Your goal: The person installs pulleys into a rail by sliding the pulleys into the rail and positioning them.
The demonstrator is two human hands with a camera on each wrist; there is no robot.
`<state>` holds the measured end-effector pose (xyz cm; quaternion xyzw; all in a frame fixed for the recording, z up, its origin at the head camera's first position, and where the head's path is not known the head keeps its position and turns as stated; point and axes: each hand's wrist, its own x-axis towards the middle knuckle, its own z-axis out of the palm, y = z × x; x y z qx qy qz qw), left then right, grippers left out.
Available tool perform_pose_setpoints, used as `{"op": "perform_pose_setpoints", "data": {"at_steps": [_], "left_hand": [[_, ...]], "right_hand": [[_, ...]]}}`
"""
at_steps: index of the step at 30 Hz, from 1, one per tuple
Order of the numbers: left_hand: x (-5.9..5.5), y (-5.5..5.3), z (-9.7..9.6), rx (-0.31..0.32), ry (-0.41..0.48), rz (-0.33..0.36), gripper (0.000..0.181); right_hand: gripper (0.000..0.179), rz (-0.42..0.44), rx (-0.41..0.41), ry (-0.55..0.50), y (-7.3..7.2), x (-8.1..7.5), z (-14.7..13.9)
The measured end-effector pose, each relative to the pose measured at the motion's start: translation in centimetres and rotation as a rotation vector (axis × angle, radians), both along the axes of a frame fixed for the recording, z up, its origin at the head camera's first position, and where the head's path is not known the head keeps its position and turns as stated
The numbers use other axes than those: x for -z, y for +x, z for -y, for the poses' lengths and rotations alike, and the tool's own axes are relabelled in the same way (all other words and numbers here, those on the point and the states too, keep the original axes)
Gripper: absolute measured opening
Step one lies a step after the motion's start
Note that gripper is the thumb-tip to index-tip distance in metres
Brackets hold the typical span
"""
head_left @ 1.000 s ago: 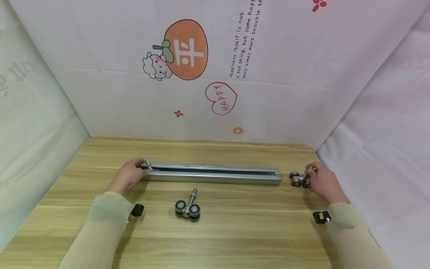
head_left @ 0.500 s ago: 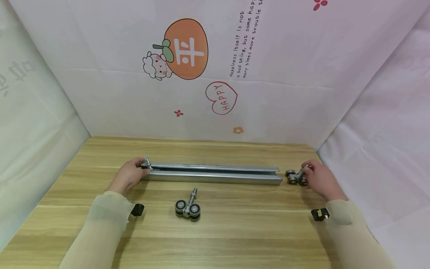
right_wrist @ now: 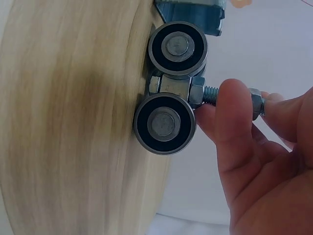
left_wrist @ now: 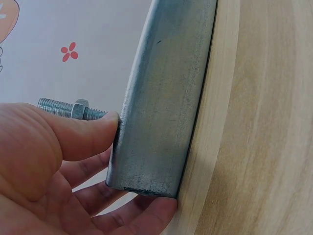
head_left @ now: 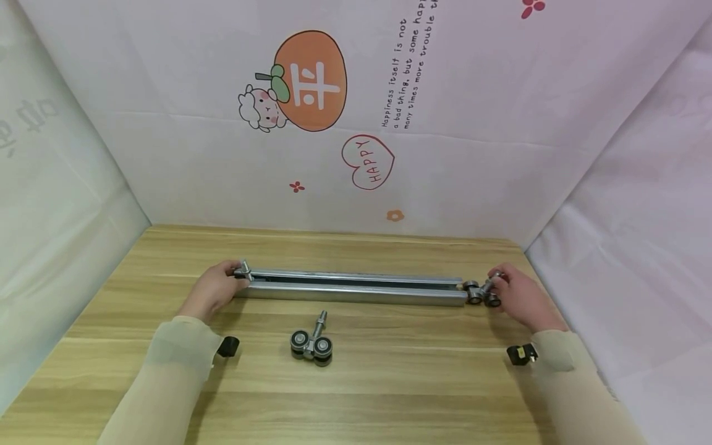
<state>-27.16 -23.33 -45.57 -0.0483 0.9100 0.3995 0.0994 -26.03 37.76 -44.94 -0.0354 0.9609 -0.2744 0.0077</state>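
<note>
A steel C-shaped rail [head_left: 356,295] lies across the table, its slot facing up. At its left end my left hand [head_left: 214,289] grips it, thumb on the upper edge and fingers round the end [left_wrist: 146,161]. A threaded bolt with a nut [left_wrist: 79,108] stands up out of the slot there; whatever is below it is hidden inside the rail. My right hand [head_left: 523,300] pinches the bolt of a roller trolley [right_wrist: 165,123] between thumb and fingers. The trolley's wheels are low over the wood, with the front wheels right at the rail's right end [right_wrist: 193,14].
A second roller trolley [head_left: 310,347] rests on the table in front of the rail, its bolt pointing up and back. White printed cloth [head_left: 222,173] hangs behind the table [head_left: 389,395] and on both sides. Each wrist carries a small black camera [head_left: 228,347].
My right hand has moved left with the roller trolley, bringing its wheels from a short gap away up to the rail's end. My left hand and the rail have stayed in place.
</note>
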Motion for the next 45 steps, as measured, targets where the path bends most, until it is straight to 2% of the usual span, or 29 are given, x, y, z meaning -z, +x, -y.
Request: {"op": "perform_pose_setpoints", "data": {"at_steps": [8,19,39,41,45], "left_hand": [[-0.3,0.0,-0.2,-0.012,0.025,0.029,0.061],[-0.3,0.1,-0.1,-0.019,0.041,0.044,0.06],[0.0,0.0,-0.2,-0.023,0.035,0.04,0.063],[0.1,0.0,-0.2,-0.024,0.035,0.04,0.063],[-0.1,0.0,-0.2,-0.023,0.035,0.037,0.062]], "right_hand": [[0.033,0.052,0.019,-0.087,0.1,0.2,0.8],[0.035,0.076,0.019,-0.132,0.0,0.6,1.0],[0.035,0.079,0.005,-0.222,-0.1,0.6,2.0],[0.034,0.07,0.001,-0.212,-0.1,0.5,2.2],[0.035,0.006,-0.011,-0.124,-0.2,0.1,2.5]]}}
